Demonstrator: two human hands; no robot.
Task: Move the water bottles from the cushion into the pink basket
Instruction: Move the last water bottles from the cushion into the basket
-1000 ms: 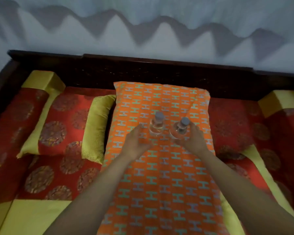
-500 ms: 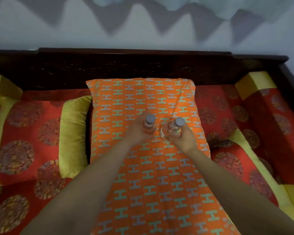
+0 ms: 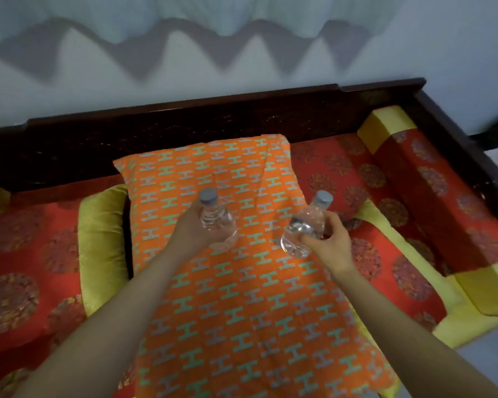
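Two clear water bottles with grey caps were in the person's grasp, one per hand, both held above the orange cushion (image 3: 242,297) with its teal and grey H pattern; the left bottle (image 3: 217,221) stood nearly upright, and the right bottle (image 3: 304,229) leaned with its cap tipped away toward the right. The left hand (image 3: 191,229) wrapped the left bottle from its left side, fingers closed round the body; the right hand (image 3: 329,242) pinched the right bottle low on its body, fingers (image 3: 314,239) curled shut against the plastic. Whether either base touched the cushion could not be told, though both looked lifted clear. The cushion lay lengthwise on a red and gold seat pad (image 3: 385,225) inside a dark wooden frame (image 3: 242,110), with a yellow-green bolster (image 3: 102,248) just beside its left edge. By my judgement the pick-up was done and the carry was in hand; the pink basket was not in view, so the next move called for turning to find it, then lowering both bottles in without knocking them together.
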